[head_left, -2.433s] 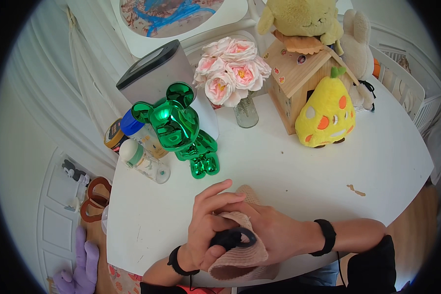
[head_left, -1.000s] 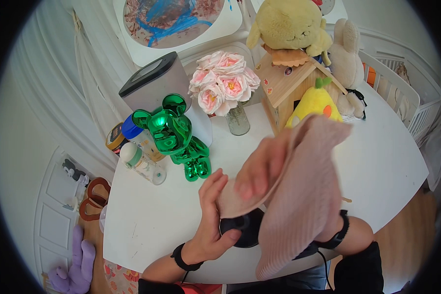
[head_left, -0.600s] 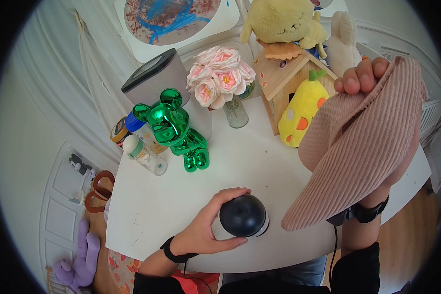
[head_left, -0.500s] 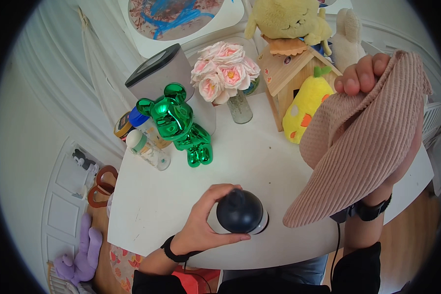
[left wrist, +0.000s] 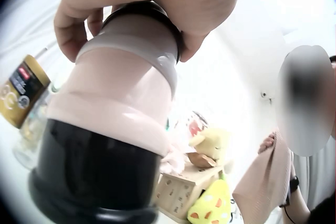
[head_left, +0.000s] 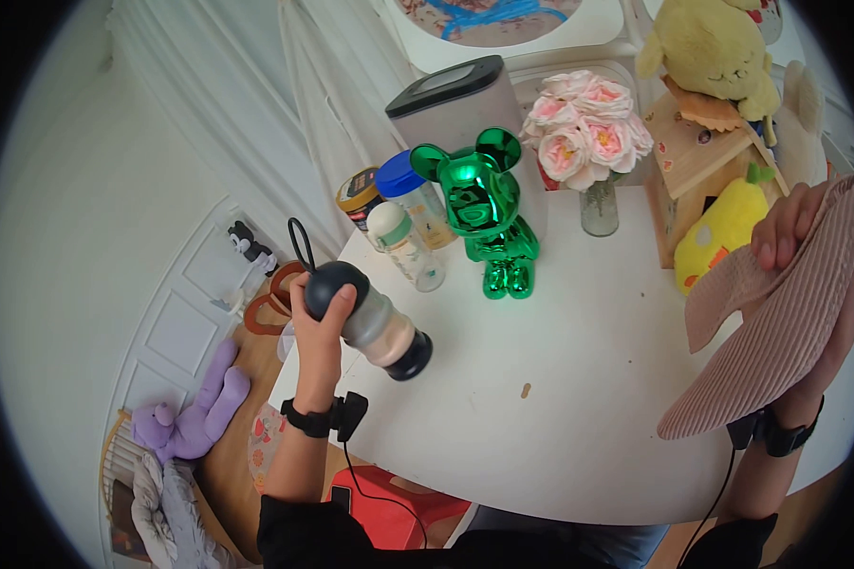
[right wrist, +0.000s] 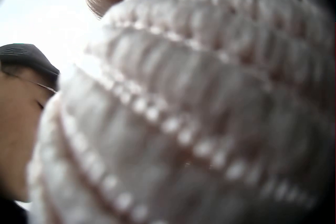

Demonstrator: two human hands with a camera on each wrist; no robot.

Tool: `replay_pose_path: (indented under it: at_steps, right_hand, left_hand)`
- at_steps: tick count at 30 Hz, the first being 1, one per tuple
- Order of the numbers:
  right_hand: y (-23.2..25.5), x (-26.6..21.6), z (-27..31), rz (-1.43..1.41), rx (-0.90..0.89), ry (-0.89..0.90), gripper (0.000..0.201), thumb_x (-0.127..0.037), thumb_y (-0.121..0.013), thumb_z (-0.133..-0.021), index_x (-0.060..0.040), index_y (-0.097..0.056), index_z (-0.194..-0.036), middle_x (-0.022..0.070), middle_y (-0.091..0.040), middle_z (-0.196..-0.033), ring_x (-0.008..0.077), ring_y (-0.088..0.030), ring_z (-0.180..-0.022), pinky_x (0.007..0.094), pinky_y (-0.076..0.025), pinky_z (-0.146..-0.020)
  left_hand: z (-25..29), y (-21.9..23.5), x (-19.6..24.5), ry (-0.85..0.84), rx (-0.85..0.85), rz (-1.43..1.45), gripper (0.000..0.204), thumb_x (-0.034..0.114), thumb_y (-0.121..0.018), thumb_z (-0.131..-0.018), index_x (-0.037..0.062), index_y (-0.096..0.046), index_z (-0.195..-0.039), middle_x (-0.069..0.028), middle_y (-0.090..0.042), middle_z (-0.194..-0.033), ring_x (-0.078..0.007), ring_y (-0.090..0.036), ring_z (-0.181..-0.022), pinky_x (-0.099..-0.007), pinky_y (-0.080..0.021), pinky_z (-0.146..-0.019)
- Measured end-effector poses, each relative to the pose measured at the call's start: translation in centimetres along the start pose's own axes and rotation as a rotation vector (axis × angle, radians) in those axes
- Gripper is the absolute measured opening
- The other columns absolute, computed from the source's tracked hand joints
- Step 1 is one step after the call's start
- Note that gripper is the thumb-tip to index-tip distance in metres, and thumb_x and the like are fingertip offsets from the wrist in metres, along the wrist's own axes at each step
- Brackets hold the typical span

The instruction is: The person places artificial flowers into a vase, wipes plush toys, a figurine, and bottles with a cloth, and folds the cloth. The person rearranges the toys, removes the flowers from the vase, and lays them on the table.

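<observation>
My left hand [head_left: 319, 327] grips a stacked container [head_left: 381, 327] by its dark domed lid, with the carrying loop standing up beyond the fingers. Clear and pale tiers show below the lid, ending in a black base; it tilts over the table's left part. The left wrist view shows the tiers [left wrist: 113, 85] close up, with fingers around the upper end. At the right, my right hand [head_left: 789, 228] holds a floppy pink ribbed hat [head_left: 764, 327] by its edge, clear of the tabletop. Ribbed fabric [right wrist: 199, 108] fills most of the right wrist view and hides the fingers.
On the white table [head_left: 560, 408] stand a shiny green bear figure [head_left: 489, 204], a bottle [head_left: 408, 247], a blue-lidded jar [head_left: 413, 194], a flower vase [head_left: 598, 209], a grey bin [head_left: 460, 104], a wooden house [head_left: 683, 156] and a yellow pear plush [head_left: 721, 228].
The container, first inside the hat, was uncovered and stood on the table; my left hand has lifted it leftward. My right hand carried the hat off to the right. The head view has turned left.
</observation>
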State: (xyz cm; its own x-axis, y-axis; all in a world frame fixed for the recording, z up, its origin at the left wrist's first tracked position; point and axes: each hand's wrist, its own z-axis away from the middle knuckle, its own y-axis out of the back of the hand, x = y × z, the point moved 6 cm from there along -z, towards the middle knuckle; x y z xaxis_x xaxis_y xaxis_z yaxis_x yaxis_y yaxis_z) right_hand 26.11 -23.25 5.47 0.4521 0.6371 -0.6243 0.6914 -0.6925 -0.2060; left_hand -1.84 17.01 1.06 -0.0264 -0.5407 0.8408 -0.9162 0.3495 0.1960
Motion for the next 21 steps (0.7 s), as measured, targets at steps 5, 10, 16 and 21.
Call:
replay_pose_path:
  at_steps: [5, 10, 16, 21]
  right_hand:
    - [-0.6, 1.9, 0.5, 0.052, -0.021, -0.091, 0.047, -0.055, -0.049, -0.096, -0.0084, -0.045, -0.102, 0.0047, -0.049, -0.085, 0.0129, -0.053, -0.079, 0.0267, -0.042, -0.082]
    - [-2.4, 2.5, 0.8, 0.080, 0.033, -0.103, 0.042, -0.047, -0.049, -0.095, -0.0052, -0.047, -0.097, 0.0064, -0.050, -0.082, 0.0143, -0.053, -0.076, 0.0273, -0.042, -0.074]
    - [-3.3, 3.3, 0.8, 0.121, 0.060, -0.075, 0.032, -0.033, -0.050, -0.096, -0.0018, -0.052, -0.094, 0.0094, -0.052, -0.077, 0.0162, -0.053, -0.067, 0.0301, -0.043, -0.063]
    - [-3.2, 4.4, 0.9, 0.120, 0.093, -0.150, 0.031, -0.034, -0.053, -0.096, -0.0029, -0.052, -0.094, 0.0080, -0.054, -0.078, 0.0157, -0.055, -0.068, 0.0292, -0.045, -0.062]
  left_hand:
    - [-4.4, 5.1, -4.3, 0.088, 0.175, -0.175, 0.069, 0.028, -0.085, -0.079, 0.0028, -0.044, -0.129, -0.0123, -0.058, -0.115, -0.0199, -0.060, -0.104, -0.0328, -0.049, -0.092]
    - [-8.9, 7.5, -10.1, 0.109, 0.142, -0.071, 0.082, 0.025, -0.085, -0.078, 0.0024, -0.035, -0.138, -0.0142, -0.059, -0.116, -0.0215, -0.061, -0.105, -0.0343, -0.048, -0.095]
    - [-11.6, 6.4, -12.7, 0.094, -0.046, -0.023, 0.083, 0.013, -0.080, -0.078, 0.0029, -0.030, -0.142, -0.0159, -0.063, -0.117, -0.0230, -0.062, -0.107, -0.0350, -0.045, -0.101]
    - [-13.3, 4.7, -14.4, 0.167, -0.250, 0.111, 0.080, 0.006, -0.075, -0.077, 0.0033, -0.029, -0.143, -0.0163, -0.065, -0.120, -0.0220, -0.061, -0.111, -0.0358, -0.041, -0.106]
